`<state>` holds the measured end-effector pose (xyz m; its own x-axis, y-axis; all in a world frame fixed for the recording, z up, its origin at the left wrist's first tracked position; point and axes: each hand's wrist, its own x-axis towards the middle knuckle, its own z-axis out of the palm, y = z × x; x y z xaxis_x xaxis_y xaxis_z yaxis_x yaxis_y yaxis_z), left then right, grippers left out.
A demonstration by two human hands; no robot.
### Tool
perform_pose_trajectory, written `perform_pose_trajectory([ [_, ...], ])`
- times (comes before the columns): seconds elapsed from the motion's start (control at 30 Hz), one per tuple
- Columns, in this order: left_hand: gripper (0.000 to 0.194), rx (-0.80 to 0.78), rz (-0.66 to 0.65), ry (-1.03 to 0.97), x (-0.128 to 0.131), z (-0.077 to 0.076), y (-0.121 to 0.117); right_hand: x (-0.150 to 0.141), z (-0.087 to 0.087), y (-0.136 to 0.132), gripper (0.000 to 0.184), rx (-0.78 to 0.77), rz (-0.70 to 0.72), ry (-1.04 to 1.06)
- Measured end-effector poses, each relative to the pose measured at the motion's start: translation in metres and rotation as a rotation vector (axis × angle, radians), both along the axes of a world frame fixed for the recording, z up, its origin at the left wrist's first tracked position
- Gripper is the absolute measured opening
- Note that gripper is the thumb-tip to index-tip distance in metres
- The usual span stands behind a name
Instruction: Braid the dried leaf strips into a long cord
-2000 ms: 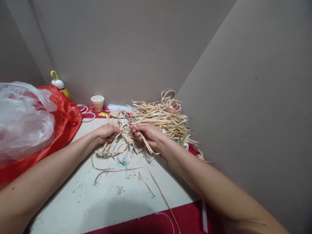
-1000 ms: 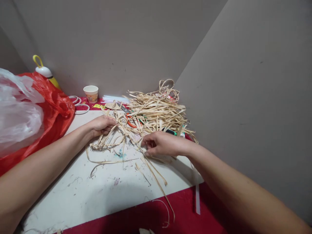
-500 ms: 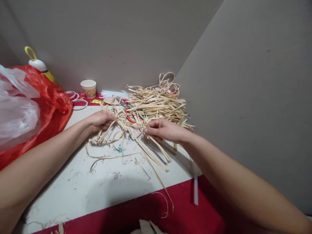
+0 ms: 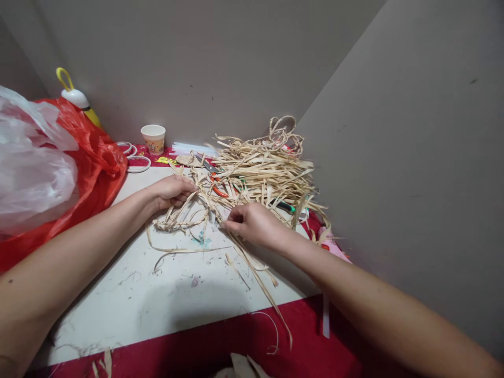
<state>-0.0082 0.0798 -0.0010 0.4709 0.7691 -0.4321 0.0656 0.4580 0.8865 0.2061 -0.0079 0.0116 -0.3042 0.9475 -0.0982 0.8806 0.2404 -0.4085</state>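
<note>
A braided straw cord (image 4: 210,202) with loose strands runs between my two hands, low over the white board (image 4: 169,294). My left hand (image 4: 176,190) pinches its upper left part, fingers curled. My right hand (image 4: 252,223) is closed, thumb and fingertips together on the cord's lower right part, where loose straw strands (image 4: 263,294) trail toward the front. A braided loop (image 4: 169,226) lies on the board below my left hand. Behind my right hand is a heap of dry straw strips (image 4: 271,170), partly covering orange-handled scissors (image 4: 218,190).
A paper cup (image 4: 153,140), translucent sticks (image 4: 192,149) and white rings (image 4: 138,164) are along the back wall. At left, a red and white plastic bag (image 4: 98,163) bulges beside a yellow bottle (image 4: 92,116). Grey walls stand behind and to the right. Red cloth (image 4: 197,346) shows in front.
My right hand has moved left and slightly down along the cord, closer to my left hand, uncovering a green-and-black handle in the heap. The whole view has shifted a little.
</note>
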Motion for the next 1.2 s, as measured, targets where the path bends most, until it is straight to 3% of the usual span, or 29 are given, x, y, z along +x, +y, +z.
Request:
perform_pose_trajectory([
  [0.1, 0.028, 0.004, 0.004, -0.007, 0.0, -0.001, 0.0, -0.003, -0.002, -0.003, 0.02, 0.025, 0.025, -0.079],
  [0.2, 0.031, 0.011, 0.008, -0.004, 0.001, 0.0, -0.002, 0.0, -0.005, -0.004, 0.02, -0.011, 0.046, -0.022],
  [0.43, 0.033, 0.012, -0.017, -0.021, 0.001, 0.0, -0.001, 0.024, 0.008, -0.002, 0.024, -0.276, -0.072, 0.473],
  [0.63, 0.033, 0.0, -0.017, -0.014, -0.001, -0.005, 0.003, 0.04, 0.017, 0.005, 0.025, -0.346, -0.331, 0.943],
  [0.8, 0.033, 0.001, -0.01, -0.018, -0.001, -0.002, 0.001, 0.037, 0.014, 0.014, 0.016, -0.399, -0.448, 1.177],
  [1.0, 0.03, 0.011, -0.028, -0.018, -0.003, -0.004, 0.001, 0.024, 0.021, 0.023, 0.009, -0.398, -0.501, 1.335],
  [1.2, 0.03, 0.017, -0.027, -0.02, -0.004, -0.004, 0.002, 0.032, 0.027, 0.031, 0.01, -0.305, -0.459, 1.34],
])
